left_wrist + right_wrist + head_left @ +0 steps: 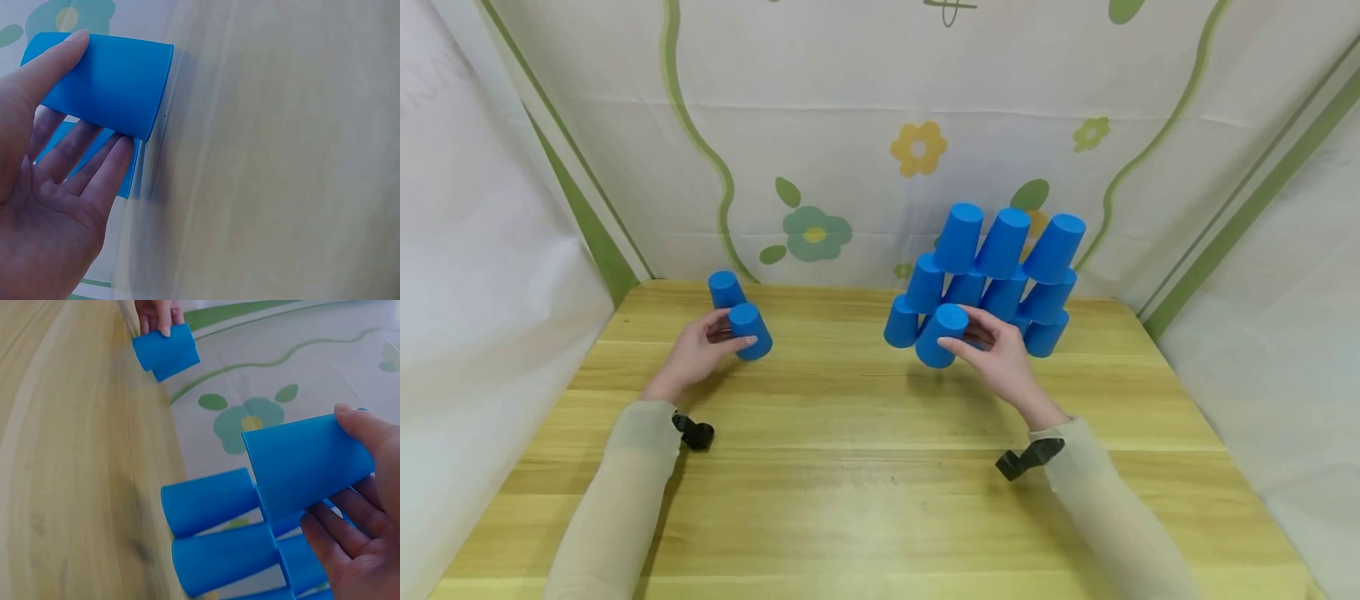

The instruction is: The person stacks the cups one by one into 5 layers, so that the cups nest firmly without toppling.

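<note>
My left hand [698, 350] grips an upside-down blue cup [752, 332], its thumb across the near side and its fingers behind. Just beyond that cup stands a second upside-down blue cup [725, 287], partly covered by the hand and the front cup. On the right, my right hand [1000, 357] holds another blue cup [936, 343] between thumb and fingers, mouth down, raised above the table. Behind it rises a stack of upside-down blue cups [923, 285] in three tiers, with three cups [958, 239] on top. The held cup and right hand hide part of the bottom tier.
The wooden table [820, 467] runs back to a white cloth backdrop [820, 158] printed with flowers and vines. White cloth also hangs at the left [482, 250] and right [1277, 358] sides. A black wrist camera [696, 434] sits on the left sleeve, another camera [1028, 458] on the right.
</note>
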Available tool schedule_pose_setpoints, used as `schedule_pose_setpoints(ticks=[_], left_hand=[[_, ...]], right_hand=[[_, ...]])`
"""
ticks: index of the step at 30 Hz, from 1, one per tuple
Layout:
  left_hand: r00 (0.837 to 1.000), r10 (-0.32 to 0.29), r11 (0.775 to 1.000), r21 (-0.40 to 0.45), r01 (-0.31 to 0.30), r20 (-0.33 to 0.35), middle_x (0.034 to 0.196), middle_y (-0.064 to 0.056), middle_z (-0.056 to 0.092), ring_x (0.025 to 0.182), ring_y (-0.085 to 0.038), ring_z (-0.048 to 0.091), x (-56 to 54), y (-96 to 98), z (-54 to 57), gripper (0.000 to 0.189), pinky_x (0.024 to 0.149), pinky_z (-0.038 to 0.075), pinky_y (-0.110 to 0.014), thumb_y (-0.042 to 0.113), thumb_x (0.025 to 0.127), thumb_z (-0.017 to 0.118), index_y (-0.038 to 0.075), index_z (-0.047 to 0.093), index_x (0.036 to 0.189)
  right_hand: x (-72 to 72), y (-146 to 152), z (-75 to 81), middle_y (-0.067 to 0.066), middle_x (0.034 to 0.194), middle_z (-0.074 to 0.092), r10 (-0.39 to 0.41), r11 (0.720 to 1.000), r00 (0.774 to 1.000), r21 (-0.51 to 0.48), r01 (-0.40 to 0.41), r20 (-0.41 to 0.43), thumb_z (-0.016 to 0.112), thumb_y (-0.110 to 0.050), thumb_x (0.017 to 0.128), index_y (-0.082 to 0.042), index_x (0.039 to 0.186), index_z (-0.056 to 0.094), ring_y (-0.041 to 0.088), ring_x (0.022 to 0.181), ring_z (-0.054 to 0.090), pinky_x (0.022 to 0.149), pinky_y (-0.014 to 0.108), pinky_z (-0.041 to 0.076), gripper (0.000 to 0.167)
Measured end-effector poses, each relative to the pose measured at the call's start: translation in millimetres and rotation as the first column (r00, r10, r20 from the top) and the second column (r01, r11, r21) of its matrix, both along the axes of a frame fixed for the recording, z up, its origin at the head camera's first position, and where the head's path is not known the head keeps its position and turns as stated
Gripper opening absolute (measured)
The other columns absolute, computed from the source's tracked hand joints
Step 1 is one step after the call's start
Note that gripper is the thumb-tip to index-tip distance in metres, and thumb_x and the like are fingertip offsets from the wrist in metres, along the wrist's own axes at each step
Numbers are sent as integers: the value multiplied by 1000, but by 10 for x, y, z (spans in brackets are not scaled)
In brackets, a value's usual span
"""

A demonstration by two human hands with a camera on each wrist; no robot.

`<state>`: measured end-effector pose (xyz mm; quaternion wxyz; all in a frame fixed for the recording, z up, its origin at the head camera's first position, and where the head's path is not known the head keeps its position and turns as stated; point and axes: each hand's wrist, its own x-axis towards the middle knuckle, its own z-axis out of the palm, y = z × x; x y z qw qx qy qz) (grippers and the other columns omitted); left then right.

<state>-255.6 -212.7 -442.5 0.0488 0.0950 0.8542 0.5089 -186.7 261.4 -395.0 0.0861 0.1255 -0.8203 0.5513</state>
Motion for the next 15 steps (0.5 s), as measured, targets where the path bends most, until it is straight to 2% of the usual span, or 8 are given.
schedule_pose_setpoints(ticks=[9,15], left_hand=[[1000,-2,1000,0,2,-3,141,-24,53,129,-42,50,-6,1,11,77,107,41,-59,40,94,75,0,42,151],[1000,1,1000,-9,-1,-6,141,-23,53,129,-41,50,-9,8,-11,75,107,42,-59,40,95,74,1,43,151]], right_hand=[[154,345,-141,13,135,63,-91,995,994,-23,93,53,78,-21,93,-7,143,58,30,120,63,96,31,52,55],[256,569,-218,14,136,62,-160,986,981,-30,164,106,75,-29,95,-6,143,57,27,121,62,94,22,51,57]])
